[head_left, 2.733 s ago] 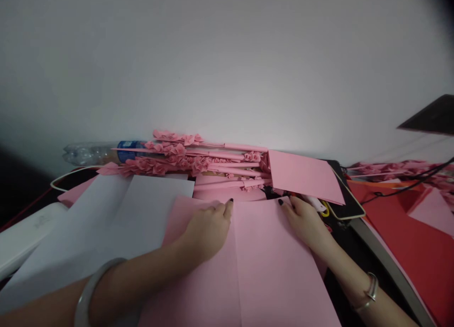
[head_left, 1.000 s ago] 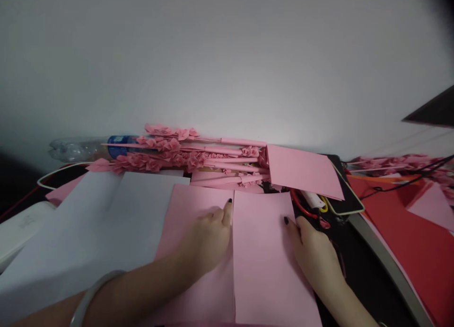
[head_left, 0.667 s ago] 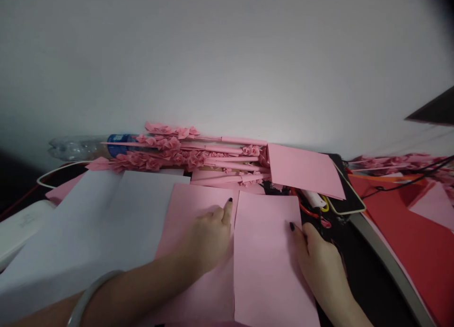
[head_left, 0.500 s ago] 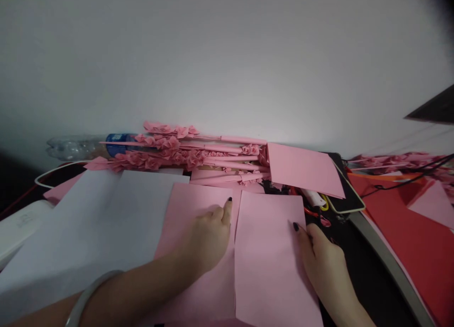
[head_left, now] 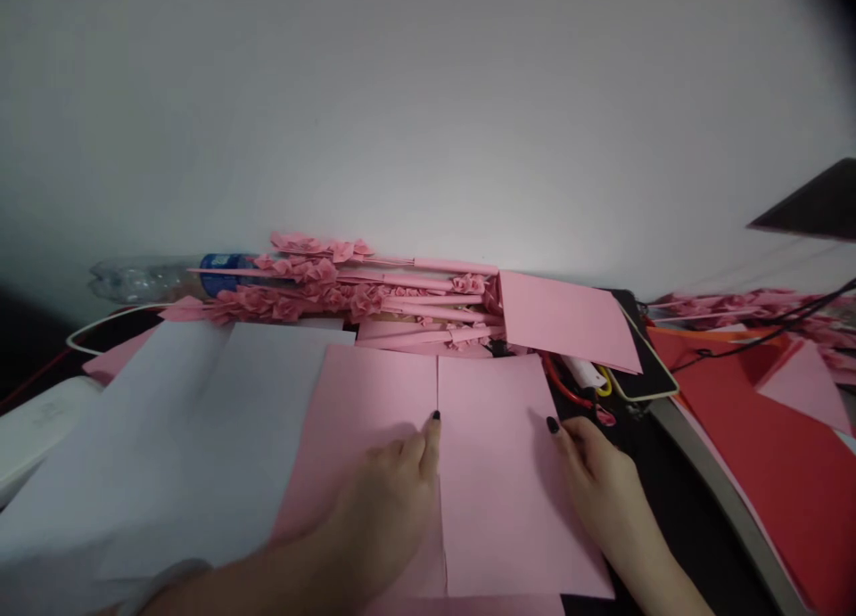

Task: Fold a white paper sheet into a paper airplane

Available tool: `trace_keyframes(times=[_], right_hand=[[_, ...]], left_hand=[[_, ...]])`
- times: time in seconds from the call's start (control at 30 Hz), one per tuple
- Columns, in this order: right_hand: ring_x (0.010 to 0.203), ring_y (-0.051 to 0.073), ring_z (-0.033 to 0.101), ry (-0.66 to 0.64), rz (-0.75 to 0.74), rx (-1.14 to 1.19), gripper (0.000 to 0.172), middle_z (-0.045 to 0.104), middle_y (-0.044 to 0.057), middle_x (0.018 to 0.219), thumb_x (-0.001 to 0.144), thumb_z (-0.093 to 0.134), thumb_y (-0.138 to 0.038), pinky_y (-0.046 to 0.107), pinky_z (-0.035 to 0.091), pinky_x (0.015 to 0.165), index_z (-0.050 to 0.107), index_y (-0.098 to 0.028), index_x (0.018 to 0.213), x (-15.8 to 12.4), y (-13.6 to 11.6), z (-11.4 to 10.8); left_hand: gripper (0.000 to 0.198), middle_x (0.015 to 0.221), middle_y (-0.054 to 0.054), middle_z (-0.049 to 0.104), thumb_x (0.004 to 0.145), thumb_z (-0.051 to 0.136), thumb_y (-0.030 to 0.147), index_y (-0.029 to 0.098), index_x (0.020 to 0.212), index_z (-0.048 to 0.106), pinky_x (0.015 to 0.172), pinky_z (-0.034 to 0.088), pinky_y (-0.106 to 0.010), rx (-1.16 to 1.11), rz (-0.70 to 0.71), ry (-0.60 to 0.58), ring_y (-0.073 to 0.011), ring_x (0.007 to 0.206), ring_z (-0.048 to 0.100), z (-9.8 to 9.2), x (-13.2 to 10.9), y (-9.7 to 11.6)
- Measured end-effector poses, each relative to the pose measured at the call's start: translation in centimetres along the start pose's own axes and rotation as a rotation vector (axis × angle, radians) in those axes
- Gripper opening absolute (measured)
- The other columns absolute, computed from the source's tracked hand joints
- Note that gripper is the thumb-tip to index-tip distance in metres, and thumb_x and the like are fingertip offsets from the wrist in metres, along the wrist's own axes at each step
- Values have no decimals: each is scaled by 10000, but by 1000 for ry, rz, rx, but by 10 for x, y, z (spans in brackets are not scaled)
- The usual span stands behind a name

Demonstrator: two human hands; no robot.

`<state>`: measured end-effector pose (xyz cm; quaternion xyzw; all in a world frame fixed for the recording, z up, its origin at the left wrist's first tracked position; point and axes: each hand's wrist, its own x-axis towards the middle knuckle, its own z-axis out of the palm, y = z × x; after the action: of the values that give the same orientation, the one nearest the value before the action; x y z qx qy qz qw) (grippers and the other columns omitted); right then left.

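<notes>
Left hand [head_left: 384, 509] on pink sheet [head_left: 361, 402]; right hand [head_left: 595, 482] at second sheet [head_left: 491, 491].

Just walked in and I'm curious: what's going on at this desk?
A person is working with both bare hands on pink paper. The left hand rests on one pink sheet, its forefinger by the line where it meets a second pink sheet, and the right hand lies at that second sheet's right edge. White paper lies to the left; pink paper flowers on stems lie beyond, in front of a plastic bottle.
</notes>
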<state>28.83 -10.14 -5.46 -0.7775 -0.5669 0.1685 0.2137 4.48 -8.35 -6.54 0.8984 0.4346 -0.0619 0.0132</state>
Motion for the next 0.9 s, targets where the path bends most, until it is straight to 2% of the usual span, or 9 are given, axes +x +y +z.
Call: trace_keyframes(times=[0.1,0.2,0.33,0.57,0.9], right_hand=[[440,172,497,-22,22,-43,297,536,-4,504,882,369,-476,249,337,456,477,-241,736,-5,-1,1],[423,180,489,14,42,-117,297,519,-11,472,887,356,-482,256,322,456,422,-252,711,-13,0,3],[413,188,484,82,-4,-163,281,515,-8,463,888,356,-464,261,320,446,395,-257,703,-21,2,7],[368,158,470,153,-50,-78,287,463,-37,427,885,400,-455,231,338,401,408,-250,685,-26,8,10],[371,141,467,211,-33,-72,309,445,-52,432,905,389,-460,216,343,414,407,-247,682,-36,5,10]], left_hand=[[659,918,-123,643,749,436,-6,52,1399,348,604,520,-285,-12,-11,1,-196,741,628,6,-3,4],[691,934,-118,637,726,434,-29,68,1403,342,634,522,-284,-35,-42,-20,-195,767,625,7,-3,4],[698,927,-106,635,733,389,-64,95,1410,332,654,534,-309,-76,-70,-40,-197,769,629,5,-3,3],[639,979,-133,633,793,386,-25,98,1416,313,694,537,-341,-151,-87,-126,-219,811,629,-1,-4,3],[644,974,-136,620,800,387,-14,90,1427,285,711,532,-371,-177,-100,-122,-234,838,619,2,-2,4]])
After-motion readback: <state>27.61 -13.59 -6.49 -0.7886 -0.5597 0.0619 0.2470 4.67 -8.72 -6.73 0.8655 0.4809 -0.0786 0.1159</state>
